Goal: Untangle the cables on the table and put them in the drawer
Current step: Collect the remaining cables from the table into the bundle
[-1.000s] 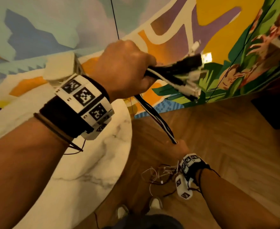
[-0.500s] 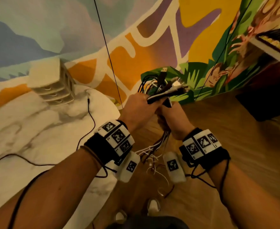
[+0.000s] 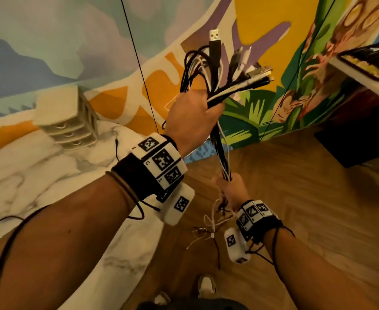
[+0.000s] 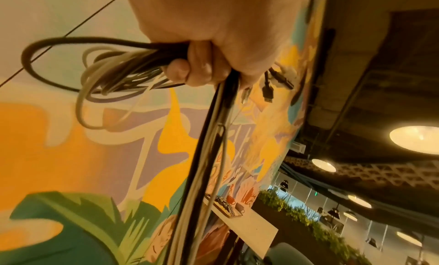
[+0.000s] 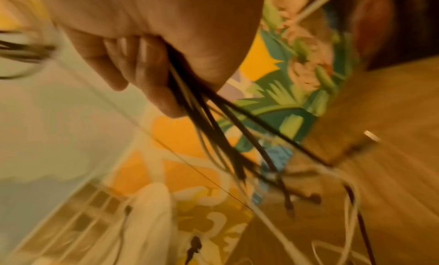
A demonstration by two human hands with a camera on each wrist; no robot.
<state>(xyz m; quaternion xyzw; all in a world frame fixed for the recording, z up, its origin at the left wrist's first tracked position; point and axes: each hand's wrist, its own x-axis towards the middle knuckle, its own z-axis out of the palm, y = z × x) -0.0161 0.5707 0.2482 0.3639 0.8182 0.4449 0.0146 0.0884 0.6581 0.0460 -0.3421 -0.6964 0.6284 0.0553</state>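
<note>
Two hands hold one bundle of cables [image 3: 223,153] in the air, off the right edge of the table [image 3: 38,175]. At the table's far left edge stands the drawer unit [image 3: 72,121], well apart from the bundle and nearer the left hand [image 3: 190,121]. That hand is up high, fist clenched around the gathered loops and plugs. The strands run taut and nearly straight down to the right hand [image 3: 231,191], low over the floor, whose fingers [image 5: 142,66] pinch them; loose ends trail below it. The bundle's long axis is close to upright. It looks mixed, black and white leads, a USB plug [image 3: 214,43] poking up.
</note>
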